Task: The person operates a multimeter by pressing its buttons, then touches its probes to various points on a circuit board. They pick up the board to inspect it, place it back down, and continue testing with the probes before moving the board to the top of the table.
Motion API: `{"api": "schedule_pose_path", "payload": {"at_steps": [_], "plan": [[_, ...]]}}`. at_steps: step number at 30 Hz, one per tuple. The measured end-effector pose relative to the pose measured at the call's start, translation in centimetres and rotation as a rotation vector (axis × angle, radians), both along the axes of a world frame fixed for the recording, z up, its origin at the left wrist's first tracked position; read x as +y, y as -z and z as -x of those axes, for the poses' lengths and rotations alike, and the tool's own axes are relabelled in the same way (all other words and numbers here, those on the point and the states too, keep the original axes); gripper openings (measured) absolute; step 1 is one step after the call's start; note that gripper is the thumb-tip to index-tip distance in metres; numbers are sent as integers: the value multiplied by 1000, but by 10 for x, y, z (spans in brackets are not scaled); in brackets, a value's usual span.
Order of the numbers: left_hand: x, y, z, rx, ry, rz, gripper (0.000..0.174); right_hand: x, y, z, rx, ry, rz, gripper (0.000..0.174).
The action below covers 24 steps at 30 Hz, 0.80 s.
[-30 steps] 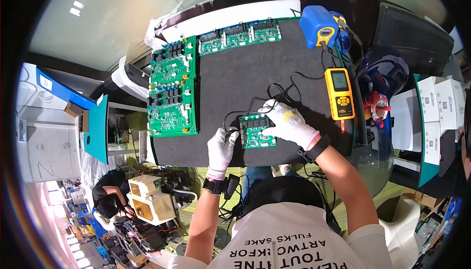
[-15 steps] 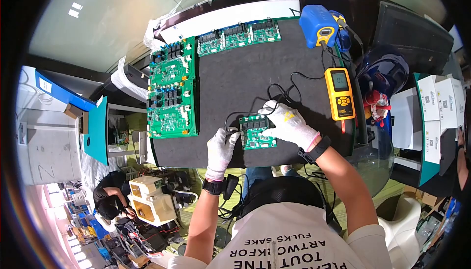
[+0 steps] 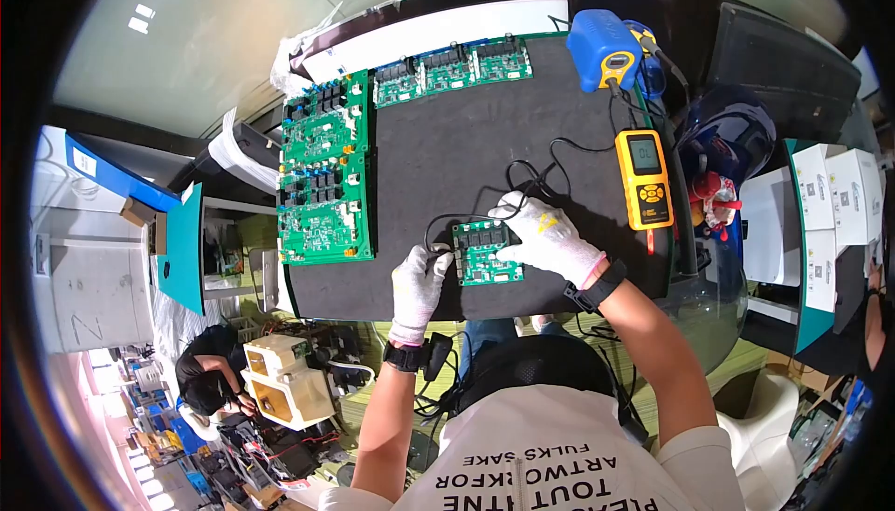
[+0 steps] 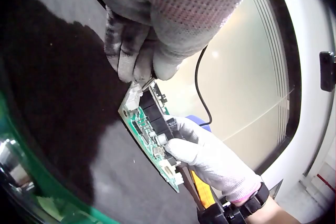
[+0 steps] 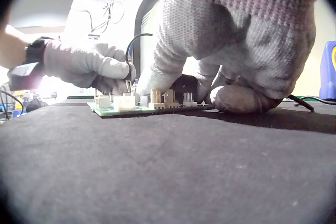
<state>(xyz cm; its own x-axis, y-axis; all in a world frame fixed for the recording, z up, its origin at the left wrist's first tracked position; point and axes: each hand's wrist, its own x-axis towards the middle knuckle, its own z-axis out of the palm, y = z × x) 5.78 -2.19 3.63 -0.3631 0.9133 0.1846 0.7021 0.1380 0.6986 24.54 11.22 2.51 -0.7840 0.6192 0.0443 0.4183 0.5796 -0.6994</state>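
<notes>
A small green circuit board (image 3: 488, 252) with black relays lies on the dark mat near its front edge. My gloved right hand (image 3: 548, 239) grips this board from the right, its thumb and fingers around the black relays (image 5: 186, 85). At the board's left edge, my gloved left hand (image 3: 419, 289) pinches the end of a thin black cable (image 3: 449, 215). In the left wrist view, a slim metal tip (image 4: 149, 83) shows below the left fingertips, right at a white connector (image 4: 133, 98). The fingers of that hand hide most of the cable's end.
Two larger green boards (image 3: 322, 215) stand at the mat's left, and several smaller boards (image 3: 451, 70) line its back. On the right lie a yellow handheld meter (image 3: 643, 178) and a blue soldering station (image 3: 604, 49). Loops of black cable (image 3: 531, 175) lie behind the right hand.
</notes>
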Motion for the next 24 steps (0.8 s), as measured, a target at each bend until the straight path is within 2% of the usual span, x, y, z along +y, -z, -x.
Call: {"api": "schedule_pose_path", "payload": {"at_steps": [5,7,15,24], "plan": [[-1,0,0,19,-2,15,15,0,4,0,3,7,-15,55],[-2,-2,0,12,-27,111,15,0,2,0,3,5,-8,55],[4,-3,3,-91,-73,79,13,-2,7,-1,-14,12,-31,55],[14,-13,9,-13,45,131,14,2,4,-1,-3,-33,-12,54]]}}
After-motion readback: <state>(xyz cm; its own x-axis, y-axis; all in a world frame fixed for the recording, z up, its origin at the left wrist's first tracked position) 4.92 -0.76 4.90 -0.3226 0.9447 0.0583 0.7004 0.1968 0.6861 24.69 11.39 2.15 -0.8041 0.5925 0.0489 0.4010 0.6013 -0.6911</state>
